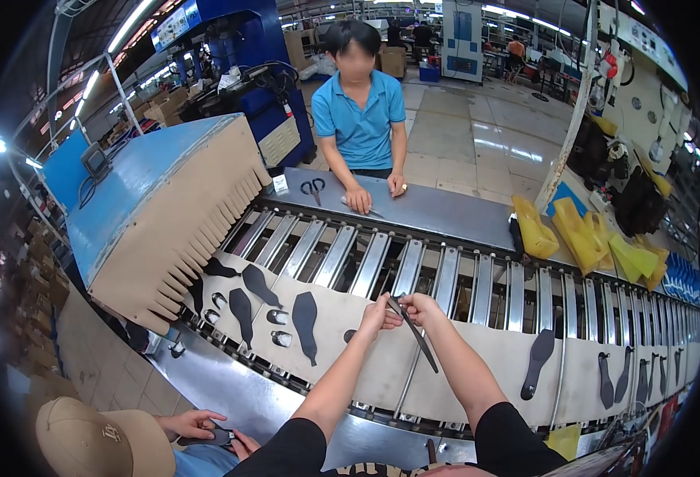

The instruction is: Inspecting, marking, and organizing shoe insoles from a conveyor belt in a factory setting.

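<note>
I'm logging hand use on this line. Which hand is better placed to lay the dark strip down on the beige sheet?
Probably the right hand: the long dark strip trails below it over the beige sheet, while the left hand only pinches the strip's top end.

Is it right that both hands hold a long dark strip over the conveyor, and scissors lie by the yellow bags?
Not quite. The head view shows the scissors by the blue-shirted person, far from the yellow bags. Both hands, left and right, do hold the strip over the conveyor.

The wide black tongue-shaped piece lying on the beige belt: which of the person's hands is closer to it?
Left. The left hand is just right of the wide black tongue-shaped piece; the right hand is farther right, beyond the left.
</note>
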{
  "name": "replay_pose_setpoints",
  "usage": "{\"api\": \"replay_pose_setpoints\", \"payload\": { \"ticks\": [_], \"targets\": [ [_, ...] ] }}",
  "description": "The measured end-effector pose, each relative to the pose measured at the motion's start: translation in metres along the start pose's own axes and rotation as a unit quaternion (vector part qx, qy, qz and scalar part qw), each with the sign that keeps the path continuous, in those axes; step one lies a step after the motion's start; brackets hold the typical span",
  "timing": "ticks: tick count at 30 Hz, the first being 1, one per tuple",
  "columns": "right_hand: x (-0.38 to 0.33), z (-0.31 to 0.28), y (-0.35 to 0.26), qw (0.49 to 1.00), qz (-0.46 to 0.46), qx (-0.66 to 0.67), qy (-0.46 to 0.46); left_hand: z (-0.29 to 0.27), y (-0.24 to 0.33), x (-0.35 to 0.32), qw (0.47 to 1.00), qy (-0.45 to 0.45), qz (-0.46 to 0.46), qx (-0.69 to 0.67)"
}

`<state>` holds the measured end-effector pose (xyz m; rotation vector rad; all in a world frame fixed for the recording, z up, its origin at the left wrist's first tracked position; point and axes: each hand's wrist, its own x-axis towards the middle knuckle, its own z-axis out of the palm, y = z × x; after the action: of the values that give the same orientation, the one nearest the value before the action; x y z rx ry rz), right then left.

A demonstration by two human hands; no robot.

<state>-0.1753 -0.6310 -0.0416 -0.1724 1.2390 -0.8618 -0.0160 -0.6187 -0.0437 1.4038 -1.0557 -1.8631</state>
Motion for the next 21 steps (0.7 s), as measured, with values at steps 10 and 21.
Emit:
{"api": "replay_pose_setpoints", "payload": {
  "ticks": [10,21],
  "targets": [
    [-0.002,-0.002,0.003,1.0,0.007,-0.004,-0.002,0.001,-0.001,-0.001,1.0,-0.005,-0.004,-0.002],
    [0.011,-0.006,0.013,1.0,0.008,0.01,-0.009,-0.004,-0.008,0.001,1.0,-0.008,-0.017,-0.009]
  ]
}}
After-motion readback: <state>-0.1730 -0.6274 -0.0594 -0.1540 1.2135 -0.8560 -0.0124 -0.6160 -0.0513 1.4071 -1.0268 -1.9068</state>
